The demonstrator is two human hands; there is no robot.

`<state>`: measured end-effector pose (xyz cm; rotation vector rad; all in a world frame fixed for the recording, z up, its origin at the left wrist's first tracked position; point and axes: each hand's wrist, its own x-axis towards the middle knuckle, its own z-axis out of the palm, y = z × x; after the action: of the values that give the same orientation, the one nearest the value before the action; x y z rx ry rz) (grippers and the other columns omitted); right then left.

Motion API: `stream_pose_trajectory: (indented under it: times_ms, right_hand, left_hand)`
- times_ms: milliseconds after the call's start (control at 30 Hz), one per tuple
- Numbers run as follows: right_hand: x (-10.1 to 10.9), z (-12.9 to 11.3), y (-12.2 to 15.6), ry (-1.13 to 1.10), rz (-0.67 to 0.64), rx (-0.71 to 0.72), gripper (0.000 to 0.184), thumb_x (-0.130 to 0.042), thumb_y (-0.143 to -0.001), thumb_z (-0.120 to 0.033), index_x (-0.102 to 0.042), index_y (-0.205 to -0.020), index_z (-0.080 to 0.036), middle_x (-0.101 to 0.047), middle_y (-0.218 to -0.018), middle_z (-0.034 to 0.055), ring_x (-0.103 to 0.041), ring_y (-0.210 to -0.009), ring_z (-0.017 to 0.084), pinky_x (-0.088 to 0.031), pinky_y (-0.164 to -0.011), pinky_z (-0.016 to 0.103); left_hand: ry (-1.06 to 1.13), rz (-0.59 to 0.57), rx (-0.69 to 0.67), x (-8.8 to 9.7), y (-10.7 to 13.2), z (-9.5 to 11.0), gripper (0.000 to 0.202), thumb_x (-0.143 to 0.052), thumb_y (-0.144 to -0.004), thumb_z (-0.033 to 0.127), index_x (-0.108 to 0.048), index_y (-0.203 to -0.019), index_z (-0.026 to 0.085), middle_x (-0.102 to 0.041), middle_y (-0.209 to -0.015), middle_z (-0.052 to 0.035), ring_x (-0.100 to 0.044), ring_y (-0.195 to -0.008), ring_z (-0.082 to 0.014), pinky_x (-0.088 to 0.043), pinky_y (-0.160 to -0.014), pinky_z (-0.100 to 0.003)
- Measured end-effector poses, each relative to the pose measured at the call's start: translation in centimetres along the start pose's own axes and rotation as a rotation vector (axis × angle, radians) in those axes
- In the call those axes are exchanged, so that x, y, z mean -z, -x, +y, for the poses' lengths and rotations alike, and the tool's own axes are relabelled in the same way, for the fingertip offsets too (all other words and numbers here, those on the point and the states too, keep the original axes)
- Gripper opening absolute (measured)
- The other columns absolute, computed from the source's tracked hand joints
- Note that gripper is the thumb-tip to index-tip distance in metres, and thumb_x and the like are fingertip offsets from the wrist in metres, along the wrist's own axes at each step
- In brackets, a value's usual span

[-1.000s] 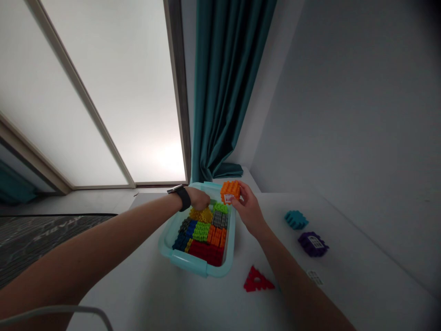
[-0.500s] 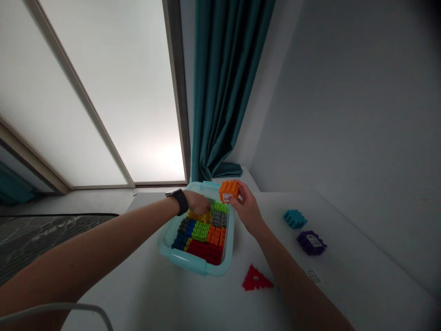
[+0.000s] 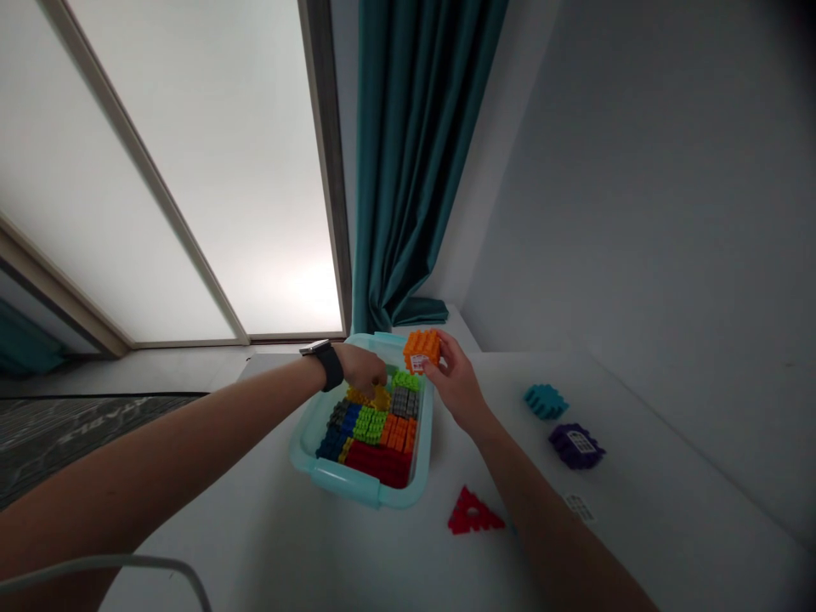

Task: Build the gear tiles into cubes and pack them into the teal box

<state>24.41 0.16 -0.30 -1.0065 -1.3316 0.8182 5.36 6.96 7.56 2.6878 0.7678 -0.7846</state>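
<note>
A pale turquoise bin stands on the white table, packed with several studded toy blocks in yellow, green, grey, blue, orange and red. My left hand, with a dark watch on its wrist, reaches into the bin's far end and pinches a yellow block. My right hand holds an orange studded cube with a small white label just above the bin's far right corner.
A red triangle block lies right of the bin near my right forearm. A teal block and a purple block sit farther right by the grey wall. A teal curtain and a bright window stand behind. A pale curved bar crosses the bottom left.
My left hand has closed on the yellow block and tilted it up a little. The orange cube in my right hand has barely moved.
</note>
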Motion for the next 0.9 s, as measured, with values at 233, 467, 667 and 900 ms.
stream_pose_trajectory:
  times_ms: [233, 467, 667, 900]
  right_hand:
    - [-0.1, -0.4, 0.1, 0.003, -0.007, -0.008, 0.05, -0.064, -0.082, -0.029, -0.05, -0.13, -0.027, -0.059, -0.131, 0.0078, -0.058, -0.118, 0.024, -0.051, -0.099, 0.044]
    - [-0.1, 0.0, 0.0, 0.0, -0.002, 0.0, 0.049, -0.064, -0.081, -0.029, -0.05, -0.128, -0.027, -0.059, -0.131, 0.0081, -0.057, -0.121, 0.024, -0.051, -0.1, 0.044]
    - [-0.2, -0.2, 0.0, -0.015, -0.004, -0.003, 0.05, -0.064, -0.081, -0.03, -0.05, -0.129, -0.026, -0.058, -0.133, 0.0081, -0.056, -0.122, 0.024, -0.05, -0.1, 0.043]
    - [-0.1, -0.2, 0.0, -0.009, -0.005, -0.003, 0.049, -0.065, -0.081, -0.031, -0.051, -0.127, -0.027, -0.06, -0.13, 0.0077, -0.058, -0.119, 0.024, -0.051, -0.098, 0.044]
  left_hand:
    - [-0.038, 0.063, 0.031, -1.2, -0.4, 0.2, 0.032, -0.066, -0.076, 0.028, -0.074, -0.106, 0.017, -0.075, -0.097, -0.011, -0.063, -0.077, -0.0233, -0.048, -0.069, -0.031]
    - [-0.027, 0.128, 0.039, -1.1, 0.3, 0.5, 0.032, -0.064, -0.078, 0.029, -0.072, -0.108, 0.018, -0.075, -0.099, -0.0105, -0.066, -0.08, -0.0233, -0.048, -0.069, -0.029]
    - [0.106, 0.13, 0.026, -1.0, 1.1, 0.8, 0.052, -0.06, -0.08, 0.062, -0.073, -0.102, 0.017, -0.076, -0.09, -0.0093, -0.066, -0.075, -0.0224, -0.048, -0.07, -0.03]
    - [0.05, 0.06, 0.028, -1.9, 0.4, 1.3, 0.065, -0.069, -0.069, 0.068, -0.071, -0.109, 0.017, -0.075, -0.093, -0.0093, -0.066, -0.075, -0.0231, -0.05, -0.071, -0.031]
